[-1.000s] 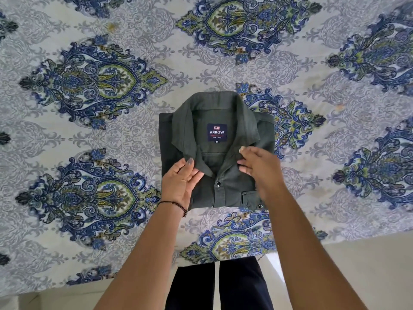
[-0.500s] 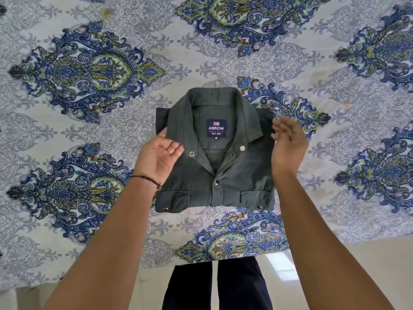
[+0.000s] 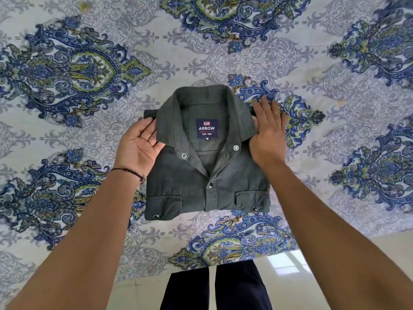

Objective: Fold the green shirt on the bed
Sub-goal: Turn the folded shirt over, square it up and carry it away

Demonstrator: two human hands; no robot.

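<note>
The dark green shirt (image 3: 207,173) lies folded into a compact rectangle on the bed, collar up, with a navy ARROW label and two chest pockets showing. My left hand (image 3: 139,148) is palm up at the shirt's left shoulder, fingers straight and touching the collar's edge. My right hand (image 3: 267,133) lies flat, palm down, against the shirt's right shoulder, its fingers reaching onto the sheet. Neither hand grips the cloth.
The bed is covered by a pale sheet (image 3: 335,130) printed with blue and green medallions. Its near edge runs across the bottom, with light floor (image 3: 335,265) beyond. Dark trouser legs (image 3: 214,287) stand at the bed's edge below the shirt.
Both hands left the shirt's front placket, spread apart to the sides, then moved up to the shoulders beside the collar. The shirt stays folded in place.
</note>
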